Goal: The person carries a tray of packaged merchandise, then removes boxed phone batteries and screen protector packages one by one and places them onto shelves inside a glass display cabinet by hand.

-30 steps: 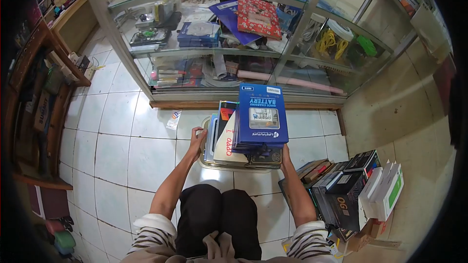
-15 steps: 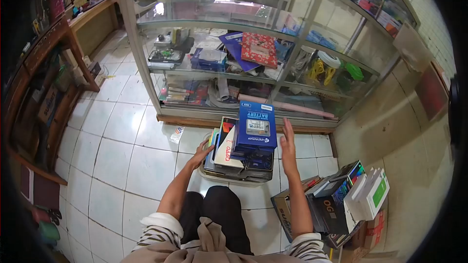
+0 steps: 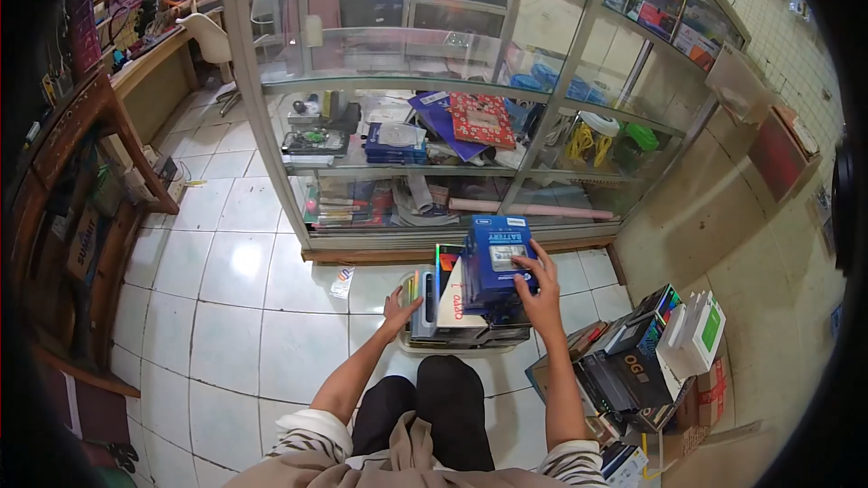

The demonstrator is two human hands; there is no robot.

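Note:
A pale tub (image 3: 470,348) on the floor holds a packed load of boxes. Among them stand a white OPPO box (image 3: 450,296) and, on the right, a stack of blue battery boxes (image 3: 499,233). My right hand (image 3: 542,294) touches the top blue box, its thumb and fingers apart over the right side of the printed face. At the tub's left end, my left hand (image 3: 398,314) lies with spread fingers against the upright thin boxes (image 3: 417,294). The lower part of the load is mostly hidden.
A glass display cabinet (image 3: 416,243) stands just beyond the tub. To the right, piled boxes (image 3: 633,366) lean near the wall. A wooden shelf unit (image 3: 113,158) lines the left side. A small printed packet (image 3: 343,281) lies on the floor tiles.
My right hand has come from beside the blue boxes onto the top one. My left hand stays at the left side of the load. The camera view has shifted.

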